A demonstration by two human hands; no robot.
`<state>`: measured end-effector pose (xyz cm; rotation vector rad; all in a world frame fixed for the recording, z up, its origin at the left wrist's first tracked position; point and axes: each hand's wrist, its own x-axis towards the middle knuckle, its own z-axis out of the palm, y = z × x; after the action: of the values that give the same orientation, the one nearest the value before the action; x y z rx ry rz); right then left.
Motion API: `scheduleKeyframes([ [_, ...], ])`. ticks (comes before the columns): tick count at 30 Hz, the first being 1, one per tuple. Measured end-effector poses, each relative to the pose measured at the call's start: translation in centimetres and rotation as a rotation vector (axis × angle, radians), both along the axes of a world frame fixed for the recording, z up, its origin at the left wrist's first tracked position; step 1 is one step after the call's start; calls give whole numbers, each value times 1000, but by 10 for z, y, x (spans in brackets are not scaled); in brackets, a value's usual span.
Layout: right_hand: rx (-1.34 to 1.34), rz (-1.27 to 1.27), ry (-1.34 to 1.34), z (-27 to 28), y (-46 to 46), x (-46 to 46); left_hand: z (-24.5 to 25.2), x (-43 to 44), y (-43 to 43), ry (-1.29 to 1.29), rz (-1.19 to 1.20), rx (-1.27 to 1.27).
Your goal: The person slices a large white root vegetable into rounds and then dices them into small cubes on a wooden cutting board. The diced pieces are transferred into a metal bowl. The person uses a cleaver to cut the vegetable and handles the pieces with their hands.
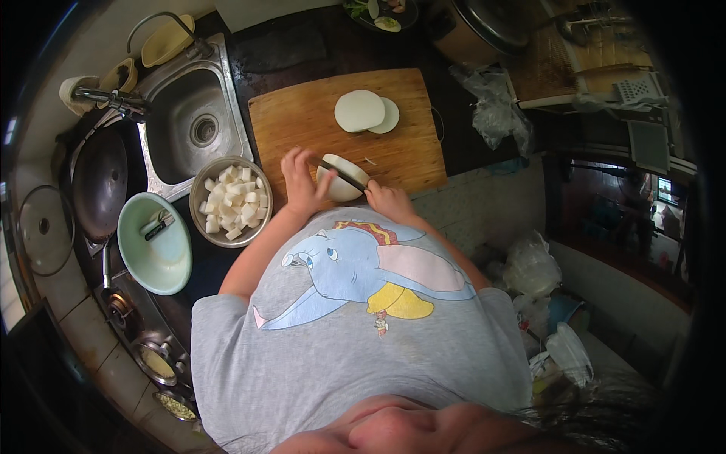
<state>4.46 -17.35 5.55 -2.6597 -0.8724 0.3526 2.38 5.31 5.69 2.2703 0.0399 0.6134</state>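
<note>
A large piece of white radish (pixel 353 189) lies at the near edge of a wooden cutting board (pixel 295 125). My right hand (pixel 390 201) grips a knife (pixel 347 176) whose dark blade runs across the top of this piece. At the piece's left side is my left hand (pixel 303 184), its fingers bent and its thumb reaching over the radish near the blade's far end. Whether it grips the radish or the blade is not clear. Farther up the board, a thick white radish slice (pixel 358 110) overlaps a thinner round slice (pixel 388 116). A small white shred (pixel 370 161) lies beside the cut piece.
Left of the board stands a metal bowl (pixel 195 190) of white radish cubes (pixel 235 201), beside a green basin (pixel 170 261) holding a dark-handled tool. Beyond them are a steel sink (pixel 170 130) and a wok (pixel 101 181). A plastic bag (pixel 496 110) lies right of the board.
</note>
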Motion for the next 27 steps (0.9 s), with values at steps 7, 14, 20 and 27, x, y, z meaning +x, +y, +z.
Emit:
scheduleKeyframes([
  [7,47,-202,291,18,-3,43,-15,-31,-23,337,-127,-176],
  [14,162,-224,234,37,1,97,-20,-43,-31,282,-111,-266],
  [20,18,-121,90,81,-4,60,-31,-49,-39,212,-59,-376],
  [27,-109,-60,87,116,-7,-14,-22,-66,-34,117,-21,-268],
])
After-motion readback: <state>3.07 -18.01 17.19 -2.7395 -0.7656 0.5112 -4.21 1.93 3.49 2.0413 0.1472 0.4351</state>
